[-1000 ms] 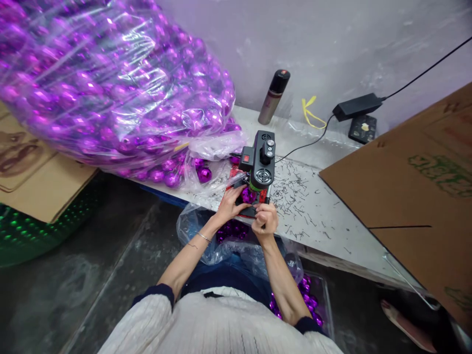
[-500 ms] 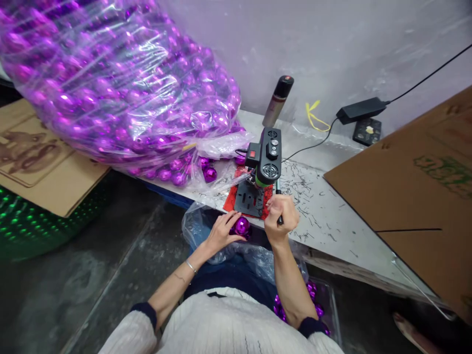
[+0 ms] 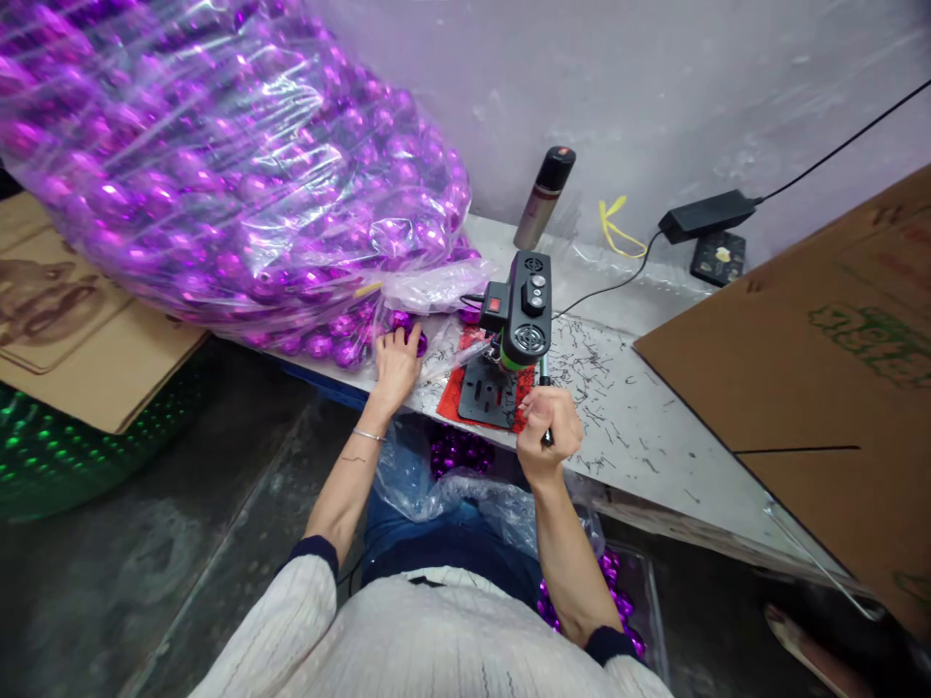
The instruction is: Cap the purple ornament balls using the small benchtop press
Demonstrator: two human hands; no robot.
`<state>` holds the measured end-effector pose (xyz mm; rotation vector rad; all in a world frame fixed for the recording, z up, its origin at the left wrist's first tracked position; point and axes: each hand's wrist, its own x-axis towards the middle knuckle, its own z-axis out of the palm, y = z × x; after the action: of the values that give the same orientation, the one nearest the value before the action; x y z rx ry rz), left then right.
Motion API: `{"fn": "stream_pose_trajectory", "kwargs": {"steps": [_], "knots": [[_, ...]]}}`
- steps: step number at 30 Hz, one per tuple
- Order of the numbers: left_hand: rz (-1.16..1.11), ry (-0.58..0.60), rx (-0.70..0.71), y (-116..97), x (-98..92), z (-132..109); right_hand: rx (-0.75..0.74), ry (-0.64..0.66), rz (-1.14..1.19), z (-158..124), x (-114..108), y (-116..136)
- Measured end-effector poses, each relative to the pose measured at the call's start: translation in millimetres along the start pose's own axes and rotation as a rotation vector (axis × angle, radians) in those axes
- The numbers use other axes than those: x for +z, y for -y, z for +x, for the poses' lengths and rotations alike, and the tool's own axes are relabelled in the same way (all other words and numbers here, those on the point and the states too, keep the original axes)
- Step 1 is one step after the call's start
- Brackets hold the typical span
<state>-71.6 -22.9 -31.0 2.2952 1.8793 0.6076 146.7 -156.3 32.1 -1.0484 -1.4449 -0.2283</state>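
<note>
My left hand (image 3: 397,366) is at the mouth of the clear plastic bag (image 3: 291,194), which is full of shiny purple baubles. Its fingers curl over one purple bauble (image 3: 422,343), partly hidden by them. My right hand (image 3: 551,428) is closed round the black-gripped lever (image 3: 547,438) of a small black bench press machine (image 3: 529,305). The machine has round vents, a knob and a red switch. Beneath its head, the slotted dark base plate (image 3: 486,393) sits on a red sheet (image 3: 451,399) and holds no bauble that I can see.
Below the table edge, more purple baubles (image 3: 458,452) lie in clear plastic (image 3: 429,499) at my lap. Thin dark scraps (image 3: 603,388) litter the tabletop. A spray can (image 3: 544,197), a power adapter (image 3: 709,215) and a cardboard box (image 3: 815,388) stand around the machine. Flat cardboard (image 3: 94,320) lies left.
My left hand has let go of a purple bauble at the table's front edge and moved up and left to the bag's mouth. The right hand stays on the lever.
</note>
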Motion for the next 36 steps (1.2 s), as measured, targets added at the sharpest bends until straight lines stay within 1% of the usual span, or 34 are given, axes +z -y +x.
{"fn": "stream_pose_trajectory", "kwargs": {"steps": [3,6,8,9,11,13,14,17,20,25,27,32,36], "knots": [[-0.286,-0.065,0.061,9,5.7,-4,0.002,-0.011,-0.007,-2,1,-1],[-0.700,-0.107,0.076,5,9.3,-10,0.006,0.000,-0.015,-2,0,-2],[-0.937,-0.067,0.055,-5,12.4,-17,-0.005,0.005,-0.024,-1,0,-1],[-1.021,-0.024,0.044,-11,14.5,-21,-0.011,0.007,-0.028,0,-1,0],[-1.107,0.077,0.041,-24,20.0,-31,-0.017,0.008,-0.033,3,-2,1],[-1.094,0.145,0.053,-36,26.5,-41,-0.022,0.015,-0.038,7,-4,1],[-1.056,0.156,0.061,-42,29.7,-46,-0.027,0.019,-0.043,8,-4,0],[-0.878,0.135,0.093,-57,36.9,-54,-0.047,0.024,-0.067,12,-6,-1],[-0.735,0.134,0.146,-67,37.9,-55,-0.059,0.020,-0.092,13,-6,-2],[-0.661,0.144,0.304,-72,32.0,-48,-0.058,0.027,-0.111,12,-6,0],[-0.655,0.153,0.338,-72,30.1,-46,-0.057,0.033,-0.105,13,-7,1],[-0.632,0.183,0.343,-71,27.0,-48,-0.063,0.040,-0.098,13,-8,1],[-0.542,0.183,0.291,-77,26.2,-46,-0.070,0.056,-0.115,12,-9,1]]}}
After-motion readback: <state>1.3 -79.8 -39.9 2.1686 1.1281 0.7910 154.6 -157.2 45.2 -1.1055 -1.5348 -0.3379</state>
